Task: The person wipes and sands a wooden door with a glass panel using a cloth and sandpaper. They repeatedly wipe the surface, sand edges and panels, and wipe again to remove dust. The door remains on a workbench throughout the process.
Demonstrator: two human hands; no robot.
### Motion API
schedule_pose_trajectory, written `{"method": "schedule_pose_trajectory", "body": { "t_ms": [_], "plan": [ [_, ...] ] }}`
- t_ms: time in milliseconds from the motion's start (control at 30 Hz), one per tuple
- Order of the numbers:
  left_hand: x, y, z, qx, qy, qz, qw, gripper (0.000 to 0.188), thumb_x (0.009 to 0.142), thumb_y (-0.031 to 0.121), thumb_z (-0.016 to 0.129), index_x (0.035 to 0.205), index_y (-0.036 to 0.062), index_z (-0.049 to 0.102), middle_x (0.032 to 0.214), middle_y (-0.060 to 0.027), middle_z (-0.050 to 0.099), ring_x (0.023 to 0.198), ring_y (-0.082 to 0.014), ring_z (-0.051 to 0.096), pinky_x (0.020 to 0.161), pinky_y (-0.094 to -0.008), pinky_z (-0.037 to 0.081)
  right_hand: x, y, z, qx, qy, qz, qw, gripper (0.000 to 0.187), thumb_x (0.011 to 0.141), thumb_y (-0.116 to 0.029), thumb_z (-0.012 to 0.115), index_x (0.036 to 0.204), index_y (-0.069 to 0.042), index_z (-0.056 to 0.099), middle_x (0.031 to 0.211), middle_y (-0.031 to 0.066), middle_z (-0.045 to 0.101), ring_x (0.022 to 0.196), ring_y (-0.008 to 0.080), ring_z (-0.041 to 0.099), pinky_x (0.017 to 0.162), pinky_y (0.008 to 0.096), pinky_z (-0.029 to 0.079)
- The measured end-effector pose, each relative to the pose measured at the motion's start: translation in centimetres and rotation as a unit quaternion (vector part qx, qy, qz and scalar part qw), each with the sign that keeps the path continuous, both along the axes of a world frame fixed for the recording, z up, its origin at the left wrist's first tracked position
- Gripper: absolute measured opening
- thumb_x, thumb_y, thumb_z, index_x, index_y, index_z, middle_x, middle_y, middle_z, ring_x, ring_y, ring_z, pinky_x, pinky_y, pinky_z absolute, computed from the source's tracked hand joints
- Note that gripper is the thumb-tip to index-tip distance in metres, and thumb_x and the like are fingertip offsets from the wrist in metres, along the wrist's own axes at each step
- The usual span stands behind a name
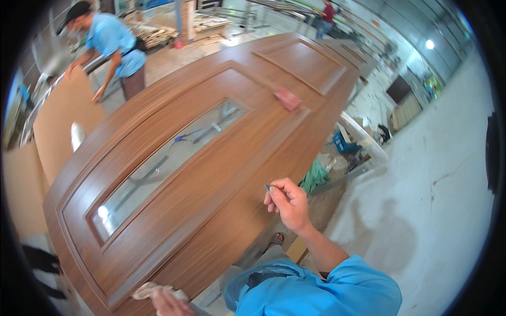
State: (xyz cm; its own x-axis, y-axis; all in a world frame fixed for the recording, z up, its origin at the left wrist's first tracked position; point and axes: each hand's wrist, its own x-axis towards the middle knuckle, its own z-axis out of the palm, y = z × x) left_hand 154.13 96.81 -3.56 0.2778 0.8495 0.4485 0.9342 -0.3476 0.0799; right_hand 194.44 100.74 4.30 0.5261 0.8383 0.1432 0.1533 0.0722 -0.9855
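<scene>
A brown wood-grain door (226, 176) lies flat in front of me, with a long glass pane (153, 176) set in its frame. At the door's near left edge my left hand (169, 304) holds a crumpled, pale cloth (154, 290) against the surface; the lower frame edge cuts off part of this hand. My right hand (291, 204) is raised above the door's near right side. Its thumb and fingers pinch a small, dark, pointed piece (268, 187), whose kind I cannot make out. A red block-like object (287, 98) rests on the door farther off.
A co-worker (113, 45) in a blue shirt handles a brown sheet (68, 113) at the far left. Beyond the door's right edge are a green bag (315, 176), a blue crate (343, 142) and a pale wall (437, 174). Another person (327, 18) stands far back.
</scene>
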Motion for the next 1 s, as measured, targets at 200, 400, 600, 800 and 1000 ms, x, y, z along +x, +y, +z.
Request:
{"method": "schedule_pose_trajectory", "body": {
  "t_ms": [200,400,600,800,1000],
  "plan": [
    [24.5,4.5,0.1,-0.103,0.028,-0.354,0.929,0.050,0.096,0.022,0.060,0.140,-0.0039,0.054,0.148,-0.0261,0.050,0.138,-0.0475,0.043,0.116,-0.0552,0.034,12.2,-10.2,-5.1,0.010,0.113,-0.047,0.992,0.014,0.103,-0.009,0.055,0.104,0.003,0.063,0.079,0.0052,0.068,0.063,0.0080,0.061,0.057,0.0237,0.049],
    [51.6,8.0,0.2,-0.059,0.057,-0.524,0.848,0.052,0.088,0.010,0.062,0.138,-0.0015,0.055,0.147,-0.0232,0.051,0.135,-0.0439,0.049,0.114,-0.0532,0.038,25.7,-20.0,-6.5,0.048,0.139,-0.166,0.975,0.012,0.102,-0.008,0.055,0.105,0.002,0.063,0.080,0.0065,0.068,0.063,0.0085,0.061,0.057,0.0236,0.049],
    [74.3,11.6,-0.6,-0.027,-0.003,-0.617,0.786,0.054,0.086,-0.001,0.056,0.141,-0.0002,0.053,0.147,-0.0205,0.052,0.136,-0.0433,0.049,0.114,-0.0504,0.039,35.3,-28.4,-6.6,0.029,0.164,-0.343,0.924,0.014,0.103,-0.011,0.056,0.111,-0.002,0.062,0.080,0.0075,0.068,0.062,0.0088,0.060,0.054,0.0227,0.046],
    [92.3,14.2,-2.3,-0.002,-0.037,-0.578,0.815,0.058,0.088,0.011,0.062,0.142,-0.0019,0.049,0.149,-0.0230,0.048,0.136,-0.0432,0.046,0.116,-0.0495,0.036,43.0,-32.5,-7.2,0.003,0.125,-0.472,0.873,0.014,0.104,-0.017,0.057,0.107,-0.004,0.061,0.074,0.0054,0.065,0.056,0.0092,0.057,0.049,0.0241,0.042],
    [107.7,16.5,-3.2,0.010,-0.086,-0.416,0.905,0.065,0.092,0.044,0.062,0.137,-0.0031,0.055,0.145,-0.0230,0.052,0.133,-0.0419,0.048,0.114,-0.0497,0.036,50.4,-33.6,-6.9,-0.037,0.075,-0.560,0.824,0.014,0.104,-0.016,0.053,0.102,-0.004,0.060,0.069,0.0046,0.062,0.053,0.0096,0.056,0.046,0.0239,0.040]
  ]
}}
